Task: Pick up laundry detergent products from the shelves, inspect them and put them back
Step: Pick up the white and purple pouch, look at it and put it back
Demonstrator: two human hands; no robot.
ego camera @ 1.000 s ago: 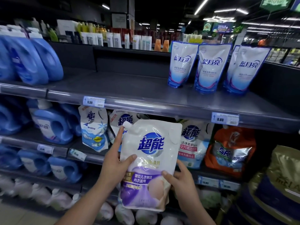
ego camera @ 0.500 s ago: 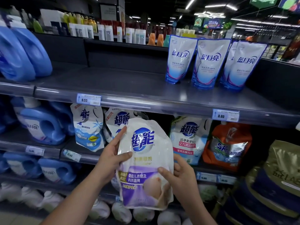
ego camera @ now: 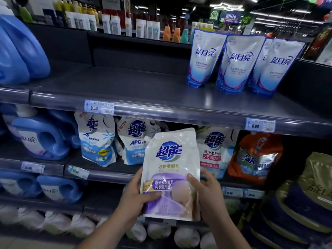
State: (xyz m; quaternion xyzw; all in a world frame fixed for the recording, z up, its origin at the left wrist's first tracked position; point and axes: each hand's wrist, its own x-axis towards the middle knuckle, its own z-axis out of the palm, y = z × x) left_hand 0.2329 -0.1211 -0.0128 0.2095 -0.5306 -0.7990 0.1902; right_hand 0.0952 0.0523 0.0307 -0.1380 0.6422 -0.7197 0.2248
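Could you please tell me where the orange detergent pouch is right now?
In the head view, the orange pouch stands on the middle shelf, right of centre, beside the white and blue pouch and below the price tag.

We stand in a supermarket aisle: long grey metal shelves (ego camera: 125,87) carry blue plastic detergent jugs (ego camera: 41,139) and white refill pouches (ego camera: 206,58), small printed price tags (ego camera: 99,107) line their edges, fluorescent strip lights (ego camera: 280,15) overhead.
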